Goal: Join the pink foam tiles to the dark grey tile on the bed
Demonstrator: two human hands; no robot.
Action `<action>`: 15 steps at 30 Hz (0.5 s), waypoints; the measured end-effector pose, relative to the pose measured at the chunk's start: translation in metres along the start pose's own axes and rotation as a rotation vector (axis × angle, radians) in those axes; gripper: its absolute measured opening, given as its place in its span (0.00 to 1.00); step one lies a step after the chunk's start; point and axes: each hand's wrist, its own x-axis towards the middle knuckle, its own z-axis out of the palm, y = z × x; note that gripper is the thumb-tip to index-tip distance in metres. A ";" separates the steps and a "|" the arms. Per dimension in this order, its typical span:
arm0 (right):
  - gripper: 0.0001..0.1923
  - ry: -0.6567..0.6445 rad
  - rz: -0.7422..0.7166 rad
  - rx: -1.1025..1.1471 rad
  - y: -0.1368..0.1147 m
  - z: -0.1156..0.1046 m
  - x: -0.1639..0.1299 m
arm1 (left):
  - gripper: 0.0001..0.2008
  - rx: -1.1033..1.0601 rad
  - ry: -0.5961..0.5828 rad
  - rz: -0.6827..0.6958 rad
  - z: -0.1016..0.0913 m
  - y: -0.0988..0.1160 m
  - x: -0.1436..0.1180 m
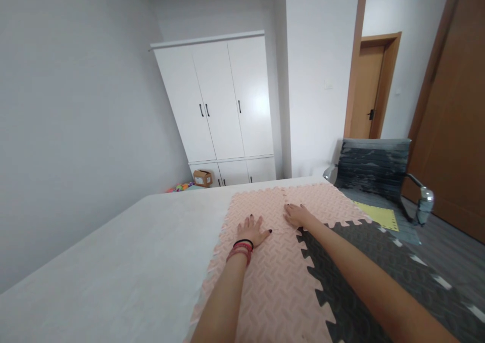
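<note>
Pink foam mat tiles [276, 287] with toothed edges lie on a white table [125, 262], joined along a jagged seam to dark grey foam tiles [364, 252]. My left hand [253, 230] rests on the pink foam with its fingers spread, red and black bands around the wrist. To its right, my right hand [295, 215] lies palm down on the pink foam, by the seam between two far pink tiles and close to the corner of the grey one. Its fingers are stretched out. Neither hand holds anything.
A mesh-backed chair [373, 171] stands at the right, with a yellow foam piece [379, 215] on its seat. Beyond the table are a white wardrobe [223, 100], an open cardboard box [202, 178] and colourful small items [182, 187]. A grey wall [76, 105] is on the left.
</note>
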 end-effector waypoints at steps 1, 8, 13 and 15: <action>0.30 -0.007 -0.003 -0.003 0.002 0.000 0.004 | 0.38 -0.003 -0.008 0.001 -0.001 0.000 0.000; 0.28 0.030 -0.005 -0.011 0.016 -0.006 0.032 | 0.44 0.001 -0.005 0.021 -0.005 0.000 -0.009; 0.30 0.067 0.054 -0.010 0.015 0.005 0.055 | 0.47 0.025 -0.023 0.025 -0.004 -0.002 -0.005; 0.30 0.071 0.048 -0.020 0.017 0.005 0.066 | 0.47 0.027 -0.020 0.027 -0.003 -0.003 -0.003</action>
